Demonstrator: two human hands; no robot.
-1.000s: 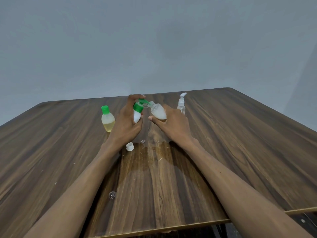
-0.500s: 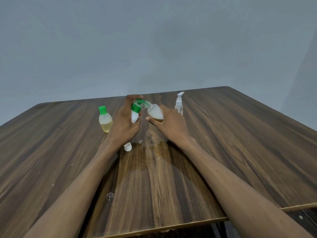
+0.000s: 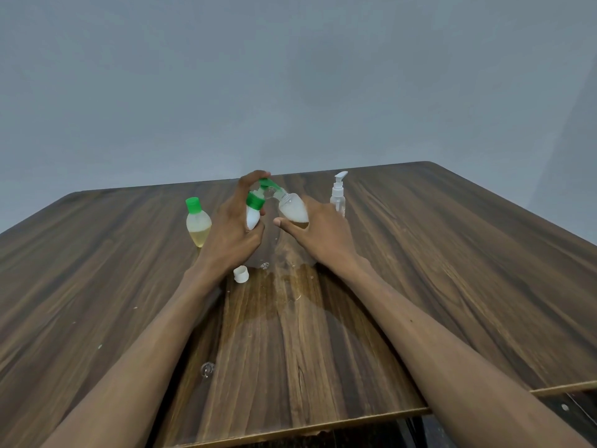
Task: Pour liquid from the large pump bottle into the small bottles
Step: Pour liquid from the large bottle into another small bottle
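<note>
My left hand (image 3: 231,226) grips a small white bottle (image 3: 252,215) with a green flip cap, held upright above the table. Its green lid stands open at the top. My right hand (image 3: 318,231) holds a clear bottle (image 3: 292,210) tilted left, its neck meeting the green-capped bottle's mouth. The tilted bottle carries pale liquid with an amber layer at its low end. Behind my right hand stands a clear pump bottle (image 3: 337,195) with a white pump head. Another small green-capped bottle (image 3: 197,226), part full of yellowish liquid, stands left of my left hand.
A loose white cap (image 3: 241,274) lies on the wooden table (image 3: 452,270) just below my left hand. A wet patch (image 3: 284,286) spreads on the wood between my forearms, with droplets nearby. The table's front edge (image 3: 290,430) runs under my arms.
Both hands and the two held bottles keep the same pose, neck to mouth. The view has drifted slightly; nothing on the table has moved.
</note>
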